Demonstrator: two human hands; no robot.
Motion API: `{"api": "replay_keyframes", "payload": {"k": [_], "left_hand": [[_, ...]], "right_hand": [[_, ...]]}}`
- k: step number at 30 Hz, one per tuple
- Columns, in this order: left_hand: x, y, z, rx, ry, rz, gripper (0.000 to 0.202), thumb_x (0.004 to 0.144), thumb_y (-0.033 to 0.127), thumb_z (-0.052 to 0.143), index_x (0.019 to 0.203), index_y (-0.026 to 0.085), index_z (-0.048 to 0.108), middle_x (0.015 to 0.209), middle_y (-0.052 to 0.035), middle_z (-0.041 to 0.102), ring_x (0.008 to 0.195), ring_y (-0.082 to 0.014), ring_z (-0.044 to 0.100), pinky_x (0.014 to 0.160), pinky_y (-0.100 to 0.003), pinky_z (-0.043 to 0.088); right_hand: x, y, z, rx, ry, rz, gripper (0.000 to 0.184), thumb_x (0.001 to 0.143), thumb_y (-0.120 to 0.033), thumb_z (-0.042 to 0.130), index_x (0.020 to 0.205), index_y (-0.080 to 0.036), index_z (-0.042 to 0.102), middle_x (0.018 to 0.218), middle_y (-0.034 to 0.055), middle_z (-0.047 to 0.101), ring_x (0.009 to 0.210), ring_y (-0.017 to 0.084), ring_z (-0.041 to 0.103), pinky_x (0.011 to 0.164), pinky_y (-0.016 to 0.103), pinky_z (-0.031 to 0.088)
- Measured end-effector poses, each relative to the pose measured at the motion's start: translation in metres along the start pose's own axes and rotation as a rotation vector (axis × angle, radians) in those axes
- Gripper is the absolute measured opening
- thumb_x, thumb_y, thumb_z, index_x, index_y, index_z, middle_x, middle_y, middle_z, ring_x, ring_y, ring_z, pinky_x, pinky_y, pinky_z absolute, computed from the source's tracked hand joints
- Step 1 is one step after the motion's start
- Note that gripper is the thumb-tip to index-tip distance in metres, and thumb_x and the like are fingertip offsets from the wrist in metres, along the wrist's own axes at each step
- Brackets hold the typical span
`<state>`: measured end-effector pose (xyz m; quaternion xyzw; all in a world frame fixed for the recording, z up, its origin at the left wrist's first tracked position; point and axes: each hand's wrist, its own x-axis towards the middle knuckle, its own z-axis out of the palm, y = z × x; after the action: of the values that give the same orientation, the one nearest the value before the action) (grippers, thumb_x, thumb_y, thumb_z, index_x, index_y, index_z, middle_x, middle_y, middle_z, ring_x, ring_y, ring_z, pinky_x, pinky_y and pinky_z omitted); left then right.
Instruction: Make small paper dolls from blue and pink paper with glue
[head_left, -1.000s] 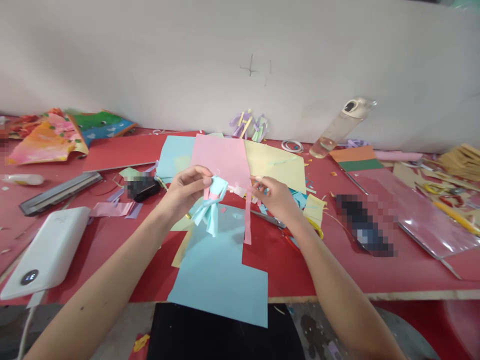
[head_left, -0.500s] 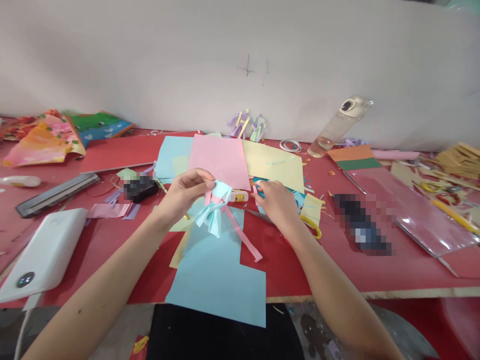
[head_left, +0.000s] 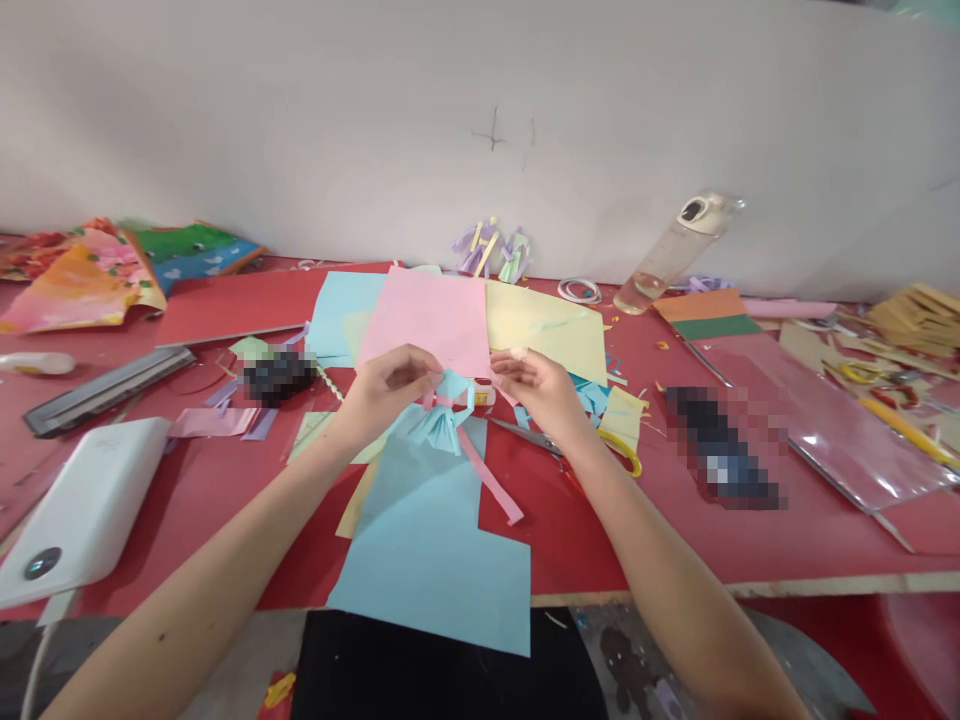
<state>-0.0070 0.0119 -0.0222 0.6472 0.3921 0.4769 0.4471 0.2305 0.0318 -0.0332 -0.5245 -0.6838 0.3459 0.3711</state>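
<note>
My left hand [head_left: 394, 392] pinches the top of a small light-blue paper dress [head_left: 436, 428] with a pleated skirt and a pink band at its waist. My right hand [head_left: 538, 392] is to its right, thumb and fingers closed on a small pink paper strip, mostly hidden by the fingers. A longer pink paper strip [head_left: 491, 482] hangs or lies below the dress. Under both is a large light-blue sheet [head_left: 442, 565] that overhangs the table's front edge. Scissors [head_left: 628, 456] with a yellow handle lie beneath my right wrist. A small glue bottle [head_left: 484, 397] shows between the hands.
Pink [head_left: 431, 315] and yellow [head_left: 559, 320] sheets lie behind the hands. A clear water bottle [head_left: 667, 265] leans against the wall. On the left are a white power bank [head_left: 94, 500] and a stapler-like dark bar [head_left: 109, 390]. Two paper figures [head_left: 491, 250] stand at the back.
My left hand has shifted slightly right with the blue dress, which has turned a little. My right hand has moved slightly left and its fingers have drawn closer together.
</note>
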Motion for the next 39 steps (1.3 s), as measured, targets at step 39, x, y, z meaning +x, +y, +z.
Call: {"api": "replay_keyframes", "payload": {"k": [39], "left_hand": [[0.004,0.005,-0.007,0.089,-0.034,-0.051,0.016,0.085,0.035,0.071,0.085,0.019,0.070,0.088,-0.0042,0.071,0.059,-0.0119,0.058,0.062,-0.029,0.050]], "right_hand": [[-0.120,0.027,-0.071,-0.863,-0.003,0.036,0.030,0.088,-0.030,0.053,0.114,-0.023,0.066,0.117,0.0126,0.072,0.109,0.034,0.067,0.082,0.046,0.057]]}}
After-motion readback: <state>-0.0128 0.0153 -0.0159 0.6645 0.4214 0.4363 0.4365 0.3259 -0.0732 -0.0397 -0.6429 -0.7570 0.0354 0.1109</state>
